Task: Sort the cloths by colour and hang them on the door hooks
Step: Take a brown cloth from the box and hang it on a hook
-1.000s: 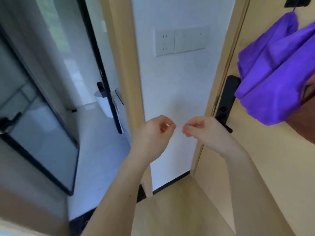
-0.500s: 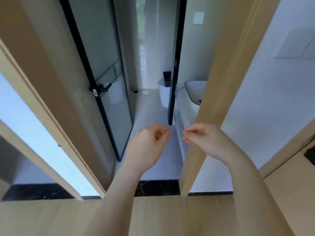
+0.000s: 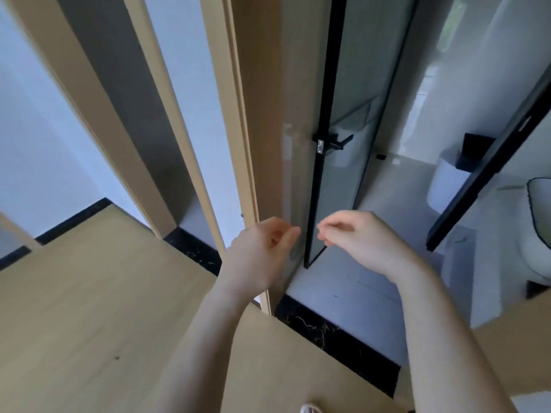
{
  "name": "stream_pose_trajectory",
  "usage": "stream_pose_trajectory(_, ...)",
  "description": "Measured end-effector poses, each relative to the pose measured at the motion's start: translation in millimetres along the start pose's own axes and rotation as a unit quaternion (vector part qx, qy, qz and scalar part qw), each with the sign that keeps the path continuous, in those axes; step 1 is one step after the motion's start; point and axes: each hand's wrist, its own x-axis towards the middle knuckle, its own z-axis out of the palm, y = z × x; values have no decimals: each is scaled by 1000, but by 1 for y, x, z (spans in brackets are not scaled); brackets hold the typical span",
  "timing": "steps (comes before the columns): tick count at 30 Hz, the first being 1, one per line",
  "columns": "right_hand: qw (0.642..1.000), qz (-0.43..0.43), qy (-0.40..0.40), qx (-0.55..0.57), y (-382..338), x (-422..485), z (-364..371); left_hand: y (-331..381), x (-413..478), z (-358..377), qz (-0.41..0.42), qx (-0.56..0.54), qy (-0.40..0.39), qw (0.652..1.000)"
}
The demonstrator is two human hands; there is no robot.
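Observation:
No cloth and no door hook shows in the head view. My left hand [image 3: 262,251] and my right hand [image 3: 360,239] are raised side by side in front of me, a small gap between their fingertips. Both have loosely curled fingers and hold nothing. They hover in front of the wooden door frame [image 3: 256,114] and the edge of a black-framed glass door [image 3: 343,114].
The glass door has a black handle [image 3: 331,143]. Beyond it lies a pale tiled bathroom floor with a white round bin [image 3: 444,186] and a white basin [image 3: 539,210] at the right edge. A black marble threshold [image 3: 328,332] separates it from the wooden floor [image 3: 89,293].
The view has swung left, away from the door with the purple cloth, which has left the frame. Both hands keep the same raised, empty pose.

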Motion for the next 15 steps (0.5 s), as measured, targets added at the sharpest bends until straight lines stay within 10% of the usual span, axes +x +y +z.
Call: stream_pose_trajectory(15, 958, -155, -241, -27, -87, 144, 120, -81, 9, -83, -223, 52, 167, 959)
